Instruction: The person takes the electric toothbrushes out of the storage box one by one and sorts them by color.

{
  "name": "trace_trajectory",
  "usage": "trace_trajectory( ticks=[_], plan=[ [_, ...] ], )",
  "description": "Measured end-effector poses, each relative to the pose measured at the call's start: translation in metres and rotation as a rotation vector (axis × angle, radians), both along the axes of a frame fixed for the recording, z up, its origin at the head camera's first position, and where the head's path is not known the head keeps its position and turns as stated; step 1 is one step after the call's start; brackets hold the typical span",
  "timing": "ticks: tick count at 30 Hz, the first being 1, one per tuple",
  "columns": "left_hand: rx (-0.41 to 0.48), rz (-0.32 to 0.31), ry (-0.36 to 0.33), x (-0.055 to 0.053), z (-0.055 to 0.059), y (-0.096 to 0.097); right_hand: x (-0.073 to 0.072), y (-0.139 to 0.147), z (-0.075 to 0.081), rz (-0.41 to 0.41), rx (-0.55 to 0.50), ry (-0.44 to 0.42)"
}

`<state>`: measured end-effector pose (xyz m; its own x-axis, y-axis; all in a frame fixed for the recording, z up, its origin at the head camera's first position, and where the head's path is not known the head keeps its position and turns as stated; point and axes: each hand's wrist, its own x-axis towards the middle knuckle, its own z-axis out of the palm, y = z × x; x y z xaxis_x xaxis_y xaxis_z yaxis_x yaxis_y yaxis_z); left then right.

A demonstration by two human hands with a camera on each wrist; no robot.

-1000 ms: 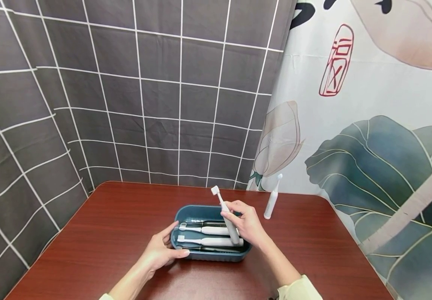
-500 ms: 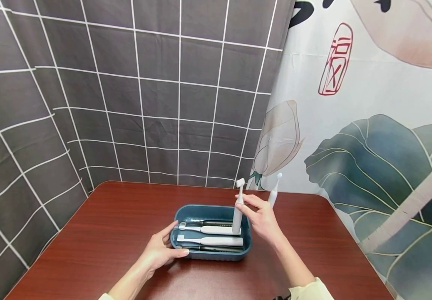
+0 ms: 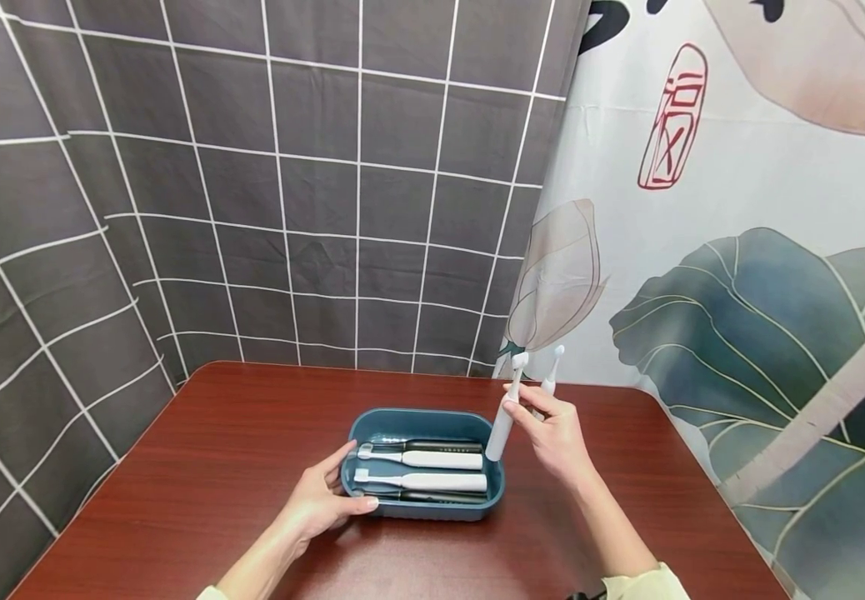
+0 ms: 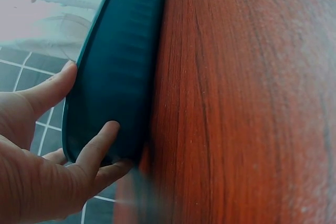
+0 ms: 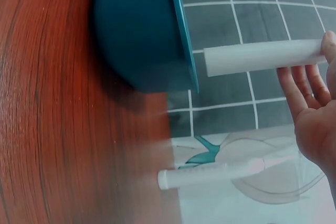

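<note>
Upright and slightly tilted, a white electric toothbrush (image 3: 501, 433) is pinched by my right hand (image 3: 563, 442) near the top of its handle. Its lower end hangs over the right rim of a blue plastic bin (image 3: 432, 511); the right wrist view shows the handle's base (image 5: 226, 60) above rim height. My left hand (image 3: 318, 497) grips the bin's left end, its thumb at the rim and fingers (image 4: 100, 148) against the outer wall. Inside the bin lie two white electric toothbrushes (image 3: 443, 482) and black ones (image 3: 453, 446) along the back and front walls.
Another white electric toothbrush (image 3: 549, 386) stands upright on the reddish-brown table (image 3: 267, 417), right of the bin and partly hidden by my right hand. A grey grid curtain (image 3: 312, 200) and a white floral curtain (image 3: 740, 208) hang behind the table.
My right hand has carried its toothbrush to the right, from above the bin's middle to its right rim, and turned it more upright. The left hand and bin stay in place.
</note>
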<state>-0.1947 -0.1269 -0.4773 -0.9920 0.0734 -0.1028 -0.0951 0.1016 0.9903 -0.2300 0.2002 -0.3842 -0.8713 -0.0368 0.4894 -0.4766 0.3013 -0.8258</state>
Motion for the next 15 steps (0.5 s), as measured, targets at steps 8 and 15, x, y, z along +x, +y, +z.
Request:
trace_trajectory(
  ticks=[8,15],
  plan=[
    [-0.005,0.001,0.009,0.0,0.0,-0.001,-0.008,0.018,-0.01,-0.036,-0.024,-0.062],
    [0.005,-0.008,0.031,0.0,-0.002,-0.001,-0.018,0.039,-0.025,-0.038,-0.067,0.01]
  ],
)
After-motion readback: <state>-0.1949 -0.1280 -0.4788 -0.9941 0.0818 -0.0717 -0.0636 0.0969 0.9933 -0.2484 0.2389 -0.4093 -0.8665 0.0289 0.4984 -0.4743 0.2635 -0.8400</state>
